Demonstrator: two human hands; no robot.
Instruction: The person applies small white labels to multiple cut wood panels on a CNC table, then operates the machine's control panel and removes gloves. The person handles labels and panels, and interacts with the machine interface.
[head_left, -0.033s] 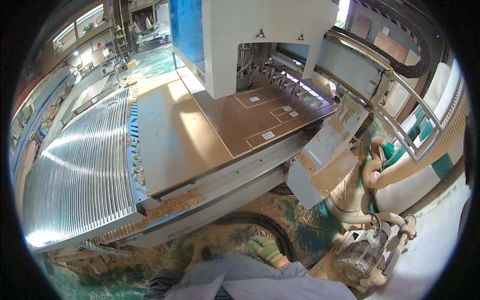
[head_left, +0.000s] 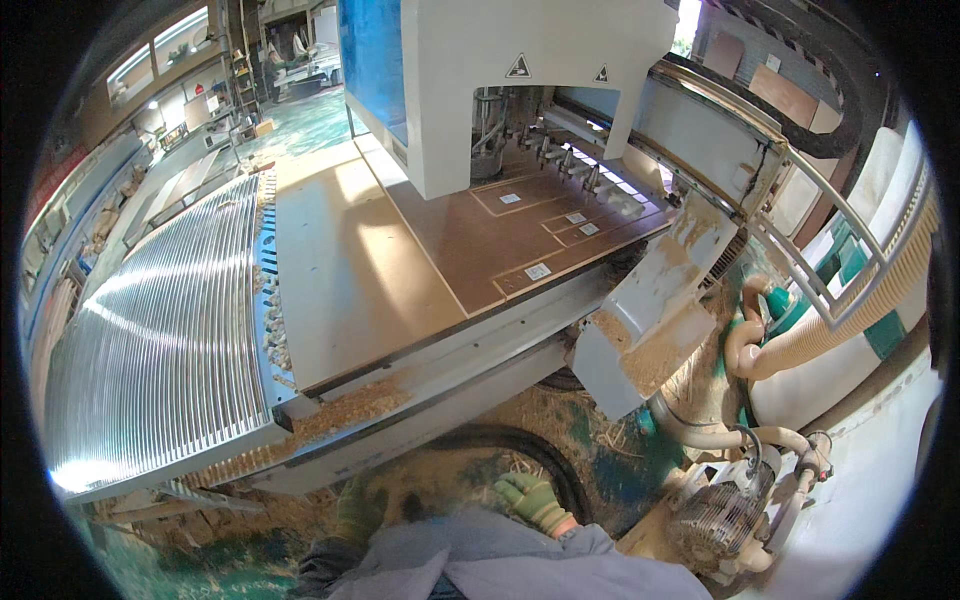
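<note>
My right hand (head_left: 535,502), in a yellow-green work glove, is held low in front of my grey clothing (head_left: 480,555). Its fingers look loosely bent and apart, with nothing visible in them. In shadow to the left hangs my left hand (head_left: 362,508), also gloved; its fingers blend into the dark floor. Both hands are apart from the large cutting machine ahead. On that machine's bed lies a brown board (head_left: 450,235) with several rectangular cut lines and small white labels. A white machine head (head_left: 520,50) stands over the board, with a row of metal tool holders (head_left: 590,180) behind.
A ribbed metal surface (head_left: 170,320) extends left of the bed. Sawdust (head_left: 350,405) lies along the machine's edge. At right are a dusty chute (head_left: 665,310), a metal guard rail (head_left: 825,190), a ribbed hose (head_left: 850,300) and a motor (head_left: 722,518). A black hose (head_left: 545,455) curves over the floor.
</note>
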